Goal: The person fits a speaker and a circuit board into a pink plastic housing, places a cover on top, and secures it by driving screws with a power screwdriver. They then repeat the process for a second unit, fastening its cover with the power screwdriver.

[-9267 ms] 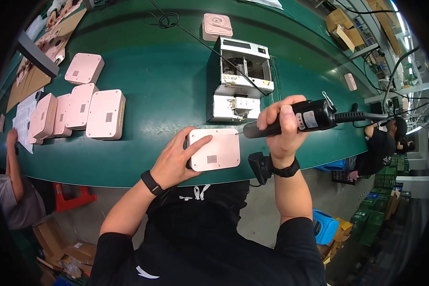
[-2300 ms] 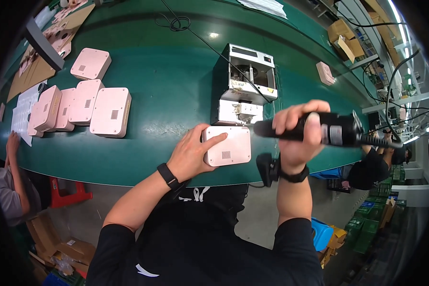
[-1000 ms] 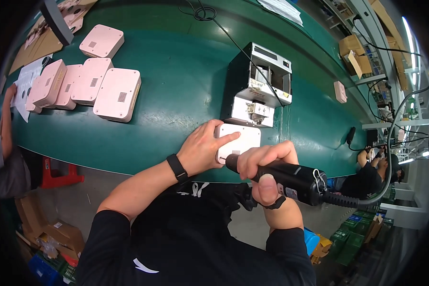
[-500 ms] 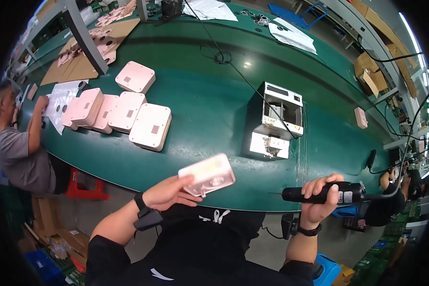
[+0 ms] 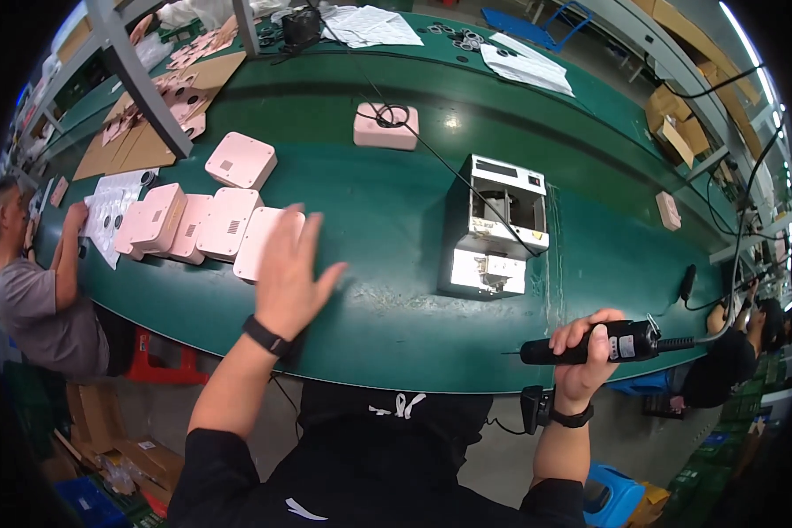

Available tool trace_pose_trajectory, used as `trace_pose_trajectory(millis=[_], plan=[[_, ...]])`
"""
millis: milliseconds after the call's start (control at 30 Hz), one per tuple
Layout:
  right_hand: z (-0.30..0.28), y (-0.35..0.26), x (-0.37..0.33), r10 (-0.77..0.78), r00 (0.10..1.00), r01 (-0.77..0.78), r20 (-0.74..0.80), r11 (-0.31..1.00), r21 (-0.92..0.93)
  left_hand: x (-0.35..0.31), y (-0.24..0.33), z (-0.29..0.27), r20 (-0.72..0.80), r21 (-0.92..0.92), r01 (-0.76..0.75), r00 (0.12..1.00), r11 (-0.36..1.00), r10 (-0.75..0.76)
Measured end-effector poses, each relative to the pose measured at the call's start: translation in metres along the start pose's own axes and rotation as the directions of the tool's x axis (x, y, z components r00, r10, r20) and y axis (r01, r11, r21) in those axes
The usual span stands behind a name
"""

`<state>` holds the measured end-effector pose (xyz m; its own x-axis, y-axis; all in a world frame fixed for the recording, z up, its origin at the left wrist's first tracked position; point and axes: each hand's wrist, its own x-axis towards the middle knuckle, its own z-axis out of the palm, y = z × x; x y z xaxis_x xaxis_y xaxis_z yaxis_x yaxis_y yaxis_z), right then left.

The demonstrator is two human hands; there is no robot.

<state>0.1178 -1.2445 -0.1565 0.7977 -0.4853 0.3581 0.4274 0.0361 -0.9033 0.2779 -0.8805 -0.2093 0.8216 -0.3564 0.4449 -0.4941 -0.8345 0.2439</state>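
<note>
My left hand (image 5: 288,286) is over the nearest pink box (image 5: 253,241), fingers spread and nothing held. It hides much of that box, and I cannot tell whether it touches it. Several more pale pink square boxes (image 5: 229,223) with vent slots lie in an overlapping row to the left. Another pink box (image 5: 240,161) lies just behind the row. Farther back, a single pink box (image 5: 385,132) rests under a looped cable. My right hand (image 5: 583,361) grips a black electric screwdriver (image 5: 627,342) at the table's front edge, its thin bit pointing left.
A metal screw-feeding machine (image 5: 502,220) stands right of centre on the green table (image 5: 370,229), a black cable (image 5: 449,163) slanting across it. A second black screwdriver (image 5: 687,283) lies at the right. A person (image 5: 37,264) works at the left beside a white sheet (image 5: 110,202).
The pink housing has left my left hand, which has moved up and left and spread open. A pink box now lies at the back under the cable. My right hand still holds the screwdriver.
</note>
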Motion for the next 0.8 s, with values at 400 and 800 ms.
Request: trace_pose_trajectory(millis=[400, 800], plan=[[0.022, -0.004, 0.034, -0.031, 0.999, 0.03, 0.02, 0.998, 0.055, -0.058, 0.02, -0.008, 0.297, -0.206, -0.221, 0.914, 0.953, 0.276], [0.078, 0.009, 0.085, -0.112, 0.988, 0.12, 0.107, 0.99, -0.073, -0.051, 0.075, 0.038, 0.26, -0.619, -0.108, 0.906, 0.778, 0.333]])
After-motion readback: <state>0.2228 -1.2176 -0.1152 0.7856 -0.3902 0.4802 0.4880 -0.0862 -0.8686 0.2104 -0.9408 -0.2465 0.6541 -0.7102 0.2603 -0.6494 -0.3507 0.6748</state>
